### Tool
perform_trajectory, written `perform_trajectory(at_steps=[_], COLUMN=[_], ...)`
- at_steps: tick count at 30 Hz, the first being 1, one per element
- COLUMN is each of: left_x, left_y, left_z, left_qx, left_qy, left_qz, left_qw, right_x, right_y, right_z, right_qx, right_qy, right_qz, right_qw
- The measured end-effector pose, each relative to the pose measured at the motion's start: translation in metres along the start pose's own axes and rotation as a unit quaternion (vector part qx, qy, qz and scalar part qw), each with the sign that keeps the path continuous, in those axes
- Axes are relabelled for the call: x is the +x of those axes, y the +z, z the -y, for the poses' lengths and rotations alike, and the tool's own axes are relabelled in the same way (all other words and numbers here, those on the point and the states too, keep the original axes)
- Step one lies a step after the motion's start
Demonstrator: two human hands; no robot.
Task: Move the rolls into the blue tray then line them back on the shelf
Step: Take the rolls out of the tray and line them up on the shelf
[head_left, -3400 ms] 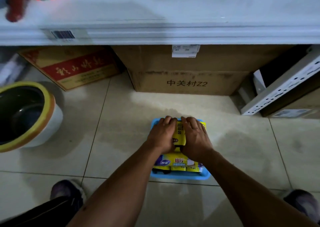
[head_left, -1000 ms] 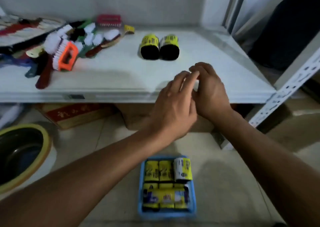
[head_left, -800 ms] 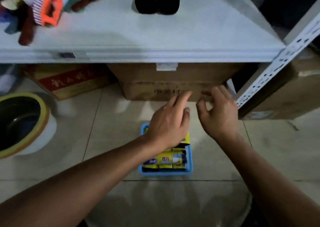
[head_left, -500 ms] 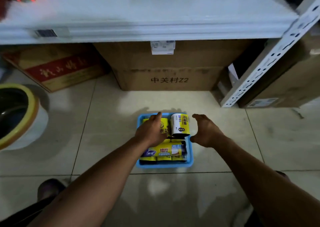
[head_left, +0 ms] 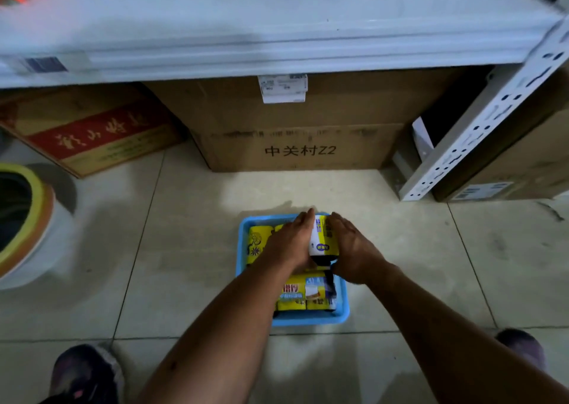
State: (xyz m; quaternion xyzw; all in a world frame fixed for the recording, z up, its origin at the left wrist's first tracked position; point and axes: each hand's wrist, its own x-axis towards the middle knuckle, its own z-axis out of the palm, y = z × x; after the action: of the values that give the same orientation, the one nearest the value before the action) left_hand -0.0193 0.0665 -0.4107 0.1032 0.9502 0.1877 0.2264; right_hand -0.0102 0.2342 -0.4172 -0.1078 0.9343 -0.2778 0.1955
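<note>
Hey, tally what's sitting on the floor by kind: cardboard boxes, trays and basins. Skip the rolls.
Cardboard boxes: 3
Blue tray: 1
Yellow-rimmed basin: 1
Total: 5

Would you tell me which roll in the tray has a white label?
The roll between the left hand and right hand; the other rolls in the tray are mostly yellow.

Yellow-labelled rolls (head_left: 297, 296) pack the blue tray (head_left: 308, 322) — one white-banded roll (head_left: 321, 237) on top.
</note>
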Motion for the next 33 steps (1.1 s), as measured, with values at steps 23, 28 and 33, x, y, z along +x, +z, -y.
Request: perform_trajectory(at_steps=[23,28,33], left_x=[-0.071,-0.001,0.041], left_y=[-0.339,-0.373,-0.379], left_z=[-0.087,-0.087,-0.086], left_qx=[0.021,0.045,0.121], left_qy=[0.214,0.171,0.133], left_qz=[-0.244,-0.235,-0.253], left_qw=[0.946,0.956,0.951], right_x=[-0.017,0.050,0.092], right_y=[-0.316,-0.340,-0.346], right_z=[0.177,0.187,0.183], right_qx=[-0.001,0.034,0.005], right_qy=[-0.239,-0.191,-0.161], right_qz=[-0.181,-0.185,-0.190], right_qw=[0.954,0.963,0.968])
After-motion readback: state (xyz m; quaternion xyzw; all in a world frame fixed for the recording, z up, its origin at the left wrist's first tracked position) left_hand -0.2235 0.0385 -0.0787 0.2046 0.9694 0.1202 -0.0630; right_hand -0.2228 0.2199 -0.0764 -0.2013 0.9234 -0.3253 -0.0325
